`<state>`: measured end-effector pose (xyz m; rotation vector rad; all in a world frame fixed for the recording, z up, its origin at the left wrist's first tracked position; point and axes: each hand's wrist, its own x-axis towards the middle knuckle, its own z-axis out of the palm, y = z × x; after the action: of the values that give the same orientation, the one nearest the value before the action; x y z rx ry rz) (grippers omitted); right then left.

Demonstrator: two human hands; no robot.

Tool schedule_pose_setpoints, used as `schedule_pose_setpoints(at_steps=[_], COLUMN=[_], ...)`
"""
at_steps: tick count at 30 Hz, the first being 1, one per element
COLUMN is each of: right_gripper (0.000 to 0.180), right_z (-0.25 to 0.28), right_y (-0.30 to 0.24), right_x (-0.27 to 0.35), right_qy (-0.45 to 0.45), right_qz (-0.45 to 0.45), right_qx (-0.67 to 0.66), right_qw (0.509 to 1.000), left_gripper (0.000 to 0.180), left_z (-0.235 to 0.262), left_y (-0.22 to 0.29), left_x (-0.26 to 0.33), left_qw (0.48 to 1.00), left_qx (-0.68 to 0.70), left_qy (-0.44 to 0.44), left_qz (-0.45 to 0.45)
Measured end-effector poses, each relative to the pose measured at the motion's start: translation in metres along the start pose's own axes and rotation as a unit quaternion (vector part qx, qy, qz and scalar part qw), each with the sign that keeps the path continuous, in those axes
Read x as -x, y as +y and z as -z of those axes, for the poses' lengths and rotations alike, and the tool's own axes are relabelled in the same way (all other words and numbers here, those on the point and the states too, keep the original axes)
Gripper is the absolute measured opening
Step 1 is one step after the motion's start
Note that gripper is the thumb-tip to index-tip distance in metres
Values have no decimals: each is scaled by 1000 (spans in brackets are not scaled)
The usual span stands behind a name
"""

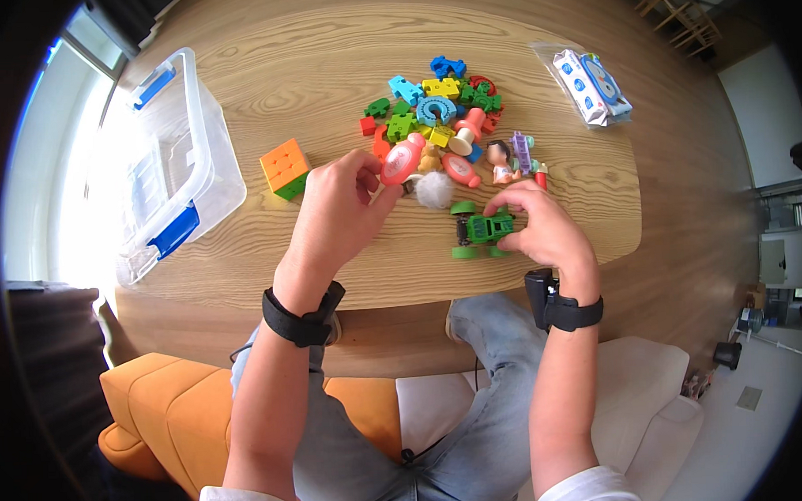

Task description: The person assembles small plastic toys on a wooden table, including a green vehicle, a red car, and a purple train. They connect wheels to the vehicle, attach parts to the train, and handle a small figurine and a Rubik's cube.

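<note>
My left hand [344, 199] is bent over the near left edge of the toy pile. Its index finger and thumb close around the lower left rim of a coral-pink oval toy [401, 161]. Just below that toy lies a fluffy white-grey ball [433, 190]. To the right, my right hand [548, 226] grips a green toy tractor [490, 228] with big wheels, thumb on the near side and fingers on the far side. The tractor rests on the table. A second coral-pink oval toy [460, 170] and a small doll [501, 163] lie between the hands, farther back.
Colourful puzzle blocks [441, 88] heap up at the back. A Rubik's cube [286, 168] stands left of my left hand. At the far left is a clear plastic bin [226, 181] with blue latches; a wipes pack [592, 89] lies at the back right of the wooden table [324, 63].
</note>
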<state>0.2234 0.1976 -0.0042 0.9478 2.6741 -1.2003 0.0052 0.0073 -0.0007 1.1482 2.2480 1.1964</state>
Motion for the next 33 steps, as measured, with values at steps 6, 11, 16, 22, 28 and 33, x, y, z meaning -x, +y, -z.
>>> schedule_pose_setpoints(at_steps=[6,11,16,22,28,33], right_gripper=[56,57,49,40,37,27], right_z=[-13,-6,-6,-16,-25,-26], right_y=[-20,-33,-31,-49,-56,-54], right_x=[-5,1,-5,-13,-17,-19], right_qy=[-21,13,61,130,121,120], right_qz=[57,65,61,117,133,136], right_qx=[0,-57,-71,-176,-207,-184], right_qw=[998,996,994,969,962,966], left_gripper=[25,23,23,26,26,24], left_z=[4,8,9,6,-1,0], left_y=[-3,-3,0,4,0,10], left_x=[-1,-2,-3,-2,-3,-2], left_qw=[1000,1000,998,995,991,991], left_qx=[-6,-1,3,-11,23,29], left_qy=[19,22,30,2,-18,-3], left_qz=[-5,3,-48,-101,-131,-128])
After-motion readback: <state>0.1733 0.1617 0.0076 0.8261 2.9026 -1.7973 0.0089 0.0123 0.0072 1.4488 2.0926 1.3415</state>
